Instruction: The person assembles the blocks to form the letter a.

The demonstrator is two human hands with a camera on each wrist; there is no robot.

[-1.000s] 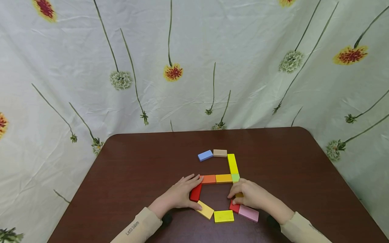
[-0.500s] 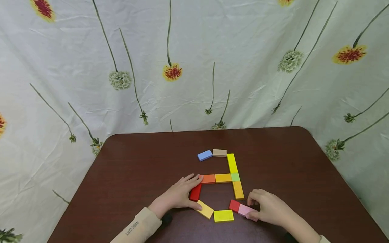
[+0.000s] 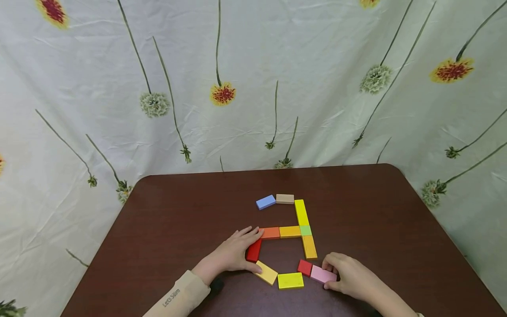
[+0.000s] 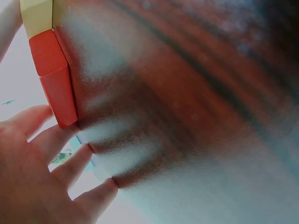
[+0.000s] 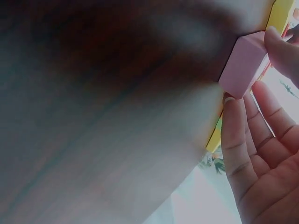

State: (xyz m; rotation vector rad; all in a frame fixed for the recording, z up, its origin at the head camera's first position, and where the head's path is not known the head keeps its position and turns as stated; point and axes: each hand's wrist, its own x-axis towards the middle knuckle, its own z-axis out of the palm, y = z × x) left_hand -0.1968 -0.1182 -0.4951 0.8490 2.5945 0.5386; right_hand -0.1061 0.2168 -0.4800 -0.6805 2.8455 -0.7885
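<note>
My right hand point(image 3: 352, 275) pinches the outer end of a pink block point(image 3: 322, 274) between thumb and fingers; the right wrist view shows the pink block point(image 5: 243, 63) between thumb and fingertips. The pink block touches a small red block point(image 3: 305, 267). With fingers spread, my left hand point(image 3: 233, 253) rests beside a red block point(image 3: 254, 250). Its fingertips reach the orange-red block point(image 3: 270, 233), and its thumb lies on a pale yellow block point(image 3: 266, 273). In the left wrist view, the left hand point(image 4: 51, 163) touches the red block point(image 4: 56, 79).
A yellow block point(image 3: 291, 281) lies between the pale yellow and small red ones. Farther back are orange blocks point(image 3: 290, 232), a green block point(image 3: 305, 230), a long yellow block point(image 3: 301, 212), a tan block point(image 3: 285, 199) and a blue block point(image 3: 266, 202) on the brown table point(image 3: 190, 207).
My right hand has left the orange block near the green one and moved right and toward me to the pink block. The left hand stays in place.
</note>
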